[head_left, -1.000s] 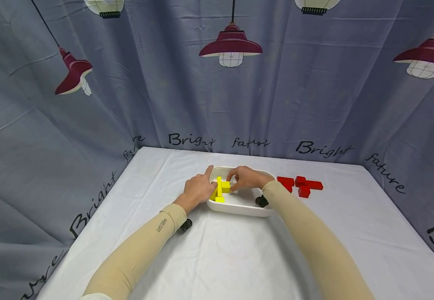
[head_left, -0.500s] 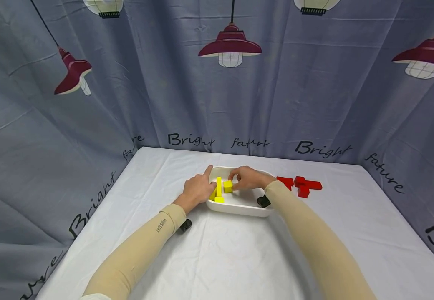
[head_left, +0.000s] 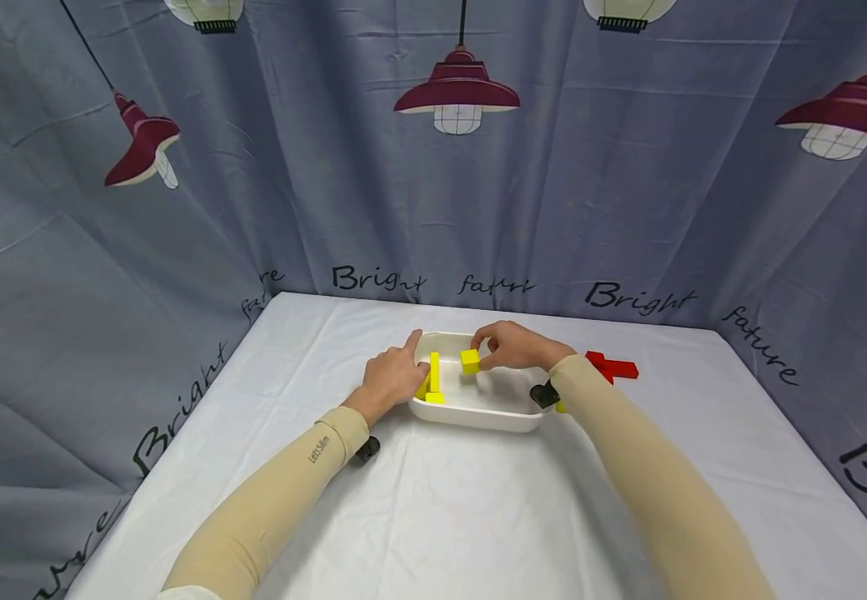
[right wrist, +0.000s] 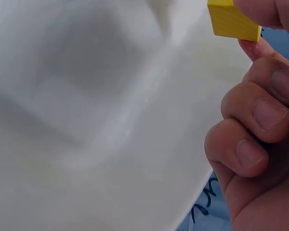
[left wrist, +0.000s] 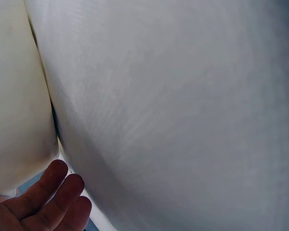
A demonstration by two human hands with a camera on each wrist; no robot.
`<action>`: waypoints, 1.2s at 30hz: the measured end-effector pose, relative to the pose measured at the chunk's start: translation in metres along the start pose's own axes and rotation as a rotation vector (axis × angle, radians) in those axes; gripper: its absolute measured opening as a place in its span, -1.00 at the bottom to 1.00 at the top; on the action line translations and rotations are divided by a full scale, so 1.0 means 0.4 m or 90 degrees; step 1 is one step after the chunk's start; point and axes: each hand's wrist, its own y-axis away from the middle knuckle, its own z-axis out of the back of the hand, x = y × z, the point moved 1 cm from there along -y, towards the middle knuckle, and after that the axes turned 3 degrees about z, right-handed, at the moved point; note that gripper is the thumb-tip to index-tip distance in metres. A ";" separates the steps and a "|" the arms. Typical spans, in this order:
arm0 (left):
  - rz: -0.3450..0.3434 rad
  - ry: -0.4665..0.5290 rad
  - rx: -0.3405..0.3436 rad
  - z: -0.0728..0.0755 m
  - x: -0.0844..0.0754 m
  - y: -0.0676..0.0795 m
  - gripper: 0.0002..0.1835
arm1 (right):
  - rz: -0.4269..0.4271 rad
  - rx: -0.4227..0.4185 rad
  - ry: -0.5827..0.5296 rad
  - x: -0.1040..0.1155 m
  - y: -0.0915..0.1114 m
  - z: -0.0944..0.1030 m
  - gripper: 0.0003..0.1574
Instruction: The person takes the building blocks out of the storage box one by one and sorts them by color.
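Note:
My right hand [head_left: 516, 344] pinches a yellow wooden cube [head_left: 470, 362] between thumb and index finger, above the inside of a white tray [head_left: 478, 419]. In the right wrist view the same cube [right wrist: 233, 23] shows at the top, and the other fingers are curled. My left hand [head_left: 392, 375] holds the tray's left rim, thumb over the inside and index finger stretched along the edge. Beside its thumb, a long yellow block [head_left: 434, 371] and a short yellow block [head_left: 435, 398] lie in the tray. Three left fingertips [left wrist: 73, 185] show near the tray's outer wall [left wrist: 19, 96].
Red blocks [head_left: 617, 368] lie on the white tablecloth [head_left: 448, 508] right of the tray, partly hidden by the right forearm. A bit of yellow [head_left: 561, 407] peeks out beside the right wrist camera [head_left: 544, 395]. A grey printed curtain [head_left: 433, 208] stands behind the table.
The right hand has drawn the yellow cube away from the other yellow blocks, to the right and up. The left hand stays at the rim. The right forearm now covers more red blocks.

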 end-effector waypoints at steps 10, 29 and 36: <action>-0.004 0.010 -0.003 -0.001 -0.002 -0.002 -0.28 | 0.001 -0.020 -0.007 -0.016 0.073 0.047 -0.60; 0.001 0.009 -0.005 -0.008 0.001 -0.005 -0.26 | -0.036 -0.058 -0.002 -0.089 0.219 0.095 -0.57; 0.003 0.009 0.001 -0.005 0.000 -0.004 -0.27 | -0.038 -0.084 -0.020 -0.116 0.264 0.099 -0.58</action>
